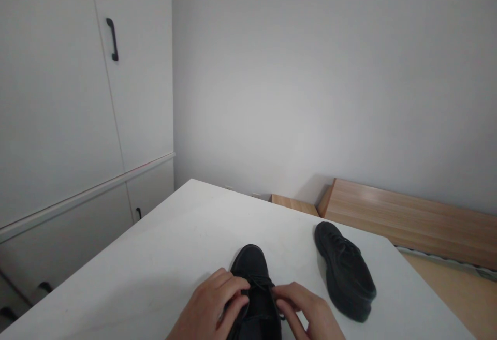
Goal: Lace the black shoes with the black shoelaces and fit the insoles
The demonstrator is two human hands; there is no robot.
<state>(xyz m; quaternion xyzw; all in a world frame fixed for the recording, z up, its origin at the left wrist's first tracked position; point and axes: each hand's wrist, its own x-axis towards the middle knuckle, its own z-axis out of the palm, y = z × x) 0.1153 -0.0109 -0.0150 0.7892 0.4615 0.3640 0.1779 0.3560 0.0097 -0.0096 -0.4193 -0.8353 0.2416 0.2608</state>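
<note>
A black lace-up shoe [250,262] stands on the white table in front of me, its toe pointing away. My left hand [215,301] is closed at the shoe's left side, with thumb and index finger around the edge of the lacing flap. On the opposite side, my right hand [305,309] pinches at the eyelet edge, where a black shoelace [259,280] crosses the front. A bit of dark lace hangs under the right fingers. The heel end is cut off by the bottom of the view. The second black shoe [345,272] rests apart, to the right.
The white table [155,257] reaches a far corner near the wall. A white cabinet [143,97] with dark handles rises along the left. Beyond the table's right edge are a wooden headboard-like panel [407,210] and a small wooden top [295,204].
</note>
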